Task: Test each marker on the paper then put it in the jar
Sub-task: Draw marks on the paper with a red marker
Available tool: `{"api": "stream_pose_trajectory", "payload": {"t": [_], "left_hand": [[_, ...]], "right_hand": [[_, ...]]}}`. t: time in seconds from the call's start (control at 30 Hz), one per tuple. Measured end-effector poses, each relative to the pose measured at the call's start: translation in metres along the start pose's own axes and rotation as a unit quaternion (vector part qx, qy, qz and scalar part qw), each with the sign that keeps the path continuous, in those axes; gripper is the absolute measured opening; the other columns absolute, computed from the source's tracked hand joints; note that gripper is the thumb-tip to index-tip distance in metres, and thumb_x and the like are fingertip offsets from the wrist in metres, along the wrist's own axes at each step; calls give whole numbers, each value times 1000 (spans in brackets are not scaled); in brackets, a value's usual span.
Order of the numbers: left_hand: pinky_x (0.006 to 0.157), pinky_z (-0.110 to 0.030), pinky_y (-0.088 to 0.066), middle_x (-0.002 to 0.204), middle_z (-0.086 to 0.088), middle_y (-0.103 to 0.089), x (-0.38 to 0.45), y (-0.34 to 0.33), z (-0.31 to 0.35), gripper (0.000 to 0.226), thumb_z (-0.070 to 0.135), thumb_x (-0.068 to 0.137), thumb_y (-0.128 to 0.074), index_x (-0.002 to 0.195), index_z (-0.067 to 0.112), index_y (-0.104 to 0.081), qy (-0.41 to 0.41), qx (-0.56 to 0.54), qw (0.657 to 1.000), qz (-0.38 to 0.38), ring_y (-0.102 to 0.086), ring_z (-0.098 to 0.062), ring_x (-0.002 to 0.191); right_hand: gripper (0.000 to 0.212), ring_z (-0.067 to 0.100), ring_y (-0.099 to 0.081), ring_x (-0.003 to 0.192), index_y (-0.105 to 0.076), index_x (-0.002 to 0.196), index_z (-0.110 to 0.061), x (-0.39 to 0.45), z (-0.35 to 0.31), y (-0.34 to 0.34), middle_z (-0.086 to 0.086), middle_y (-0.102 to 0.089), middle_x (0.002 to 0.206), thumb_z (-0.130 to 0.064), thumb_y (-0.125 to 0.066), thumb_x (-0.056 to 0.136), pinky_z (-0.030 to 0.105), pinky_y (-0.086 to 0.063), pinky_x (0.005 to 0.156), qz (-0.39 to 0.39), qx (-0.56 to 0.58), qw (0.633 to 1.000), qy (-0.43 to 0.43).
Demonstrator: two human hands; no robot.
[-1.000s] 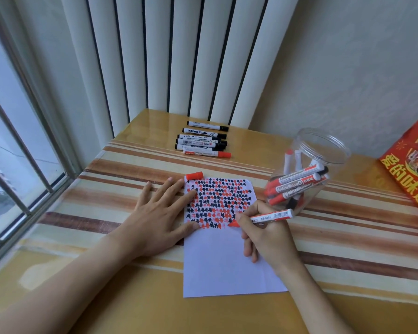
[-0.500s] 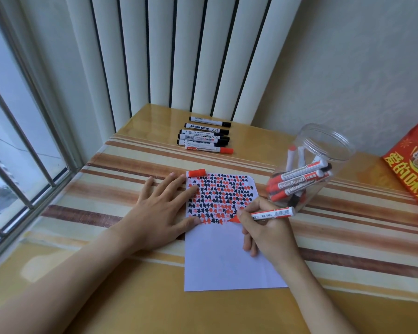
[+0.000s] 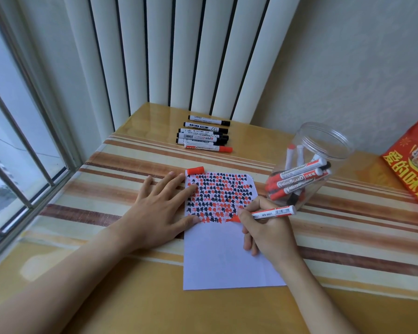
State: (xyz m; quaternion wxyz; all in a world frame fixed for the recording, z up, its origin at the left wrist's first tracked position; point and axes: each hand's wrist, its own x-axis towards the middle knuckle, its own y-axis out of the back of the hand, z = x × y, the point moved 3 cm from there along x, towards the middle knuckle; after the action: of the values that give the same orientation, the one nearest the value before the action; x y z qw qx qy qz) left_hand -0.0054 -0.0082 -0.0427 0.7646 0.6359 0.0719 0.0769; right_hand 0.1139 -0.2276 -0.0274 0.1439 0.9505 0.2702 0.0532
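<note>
A white paper (image 3: 222,259) lies on the table, its upper half filled with red and black marks. My left hand (image 3: 159,213) lies flat with spread fingers, pressing the paper's left edge. My right hand (image 3: 266,227) grips an uncapped red marker (image 3: 273,212), tip down on the paper at the lowest row of marks. Its red cap (image 3: 195,170) lies at the paper's top left corner. A clear plastic jar (image 3: 323,150) stands right of the paper, holding several red and black markers. A row of capped markers (image 3: 204,136) lies at the table's far side.
The striped table (image 3: 348,227) meets a window (image 3: 17,141) on the left and vertical blinds (image 3: 179,56) behind. A red printed bag (image 3: 413,162) sits at the right edge, beyond the jar.
My right hand has shifted slightly right along the lowest row of marks with the red marker. My left hand stays on the paper.
</note>
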Motion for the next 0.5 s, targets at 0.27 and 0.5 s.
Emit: {"api": "stream_pose_trajectory", "payload": {"t": [0.27, 0.5], "left_hand": [[123, -54, 11, 170, 9, 12, -1, -1, -1, 87, 86, 82, 3, 159, 45, 5, 0, 1, 1000, 1, 23, -12, 153], [123, -54, 11, 170, 8, 9, 0, -3, -2, 85, 86, 84, -1, 159, 46, 3, -6, -8, 1000, 12, 22, -12, 153]], "right_hand": [[19, 27, -55, 38, -56, 82, -9, -1, -2, -2, 12, -55, 56, -9, -66, 98, 26, -38, 36, -15, 0, 1000, 5], [19, 27, -55, 37, -54, 84, -4, 0, 0, -1, 11, -55, 56, -9, -65, 99, 27, -37, 35, -7, 4, 1000, 4]]}}
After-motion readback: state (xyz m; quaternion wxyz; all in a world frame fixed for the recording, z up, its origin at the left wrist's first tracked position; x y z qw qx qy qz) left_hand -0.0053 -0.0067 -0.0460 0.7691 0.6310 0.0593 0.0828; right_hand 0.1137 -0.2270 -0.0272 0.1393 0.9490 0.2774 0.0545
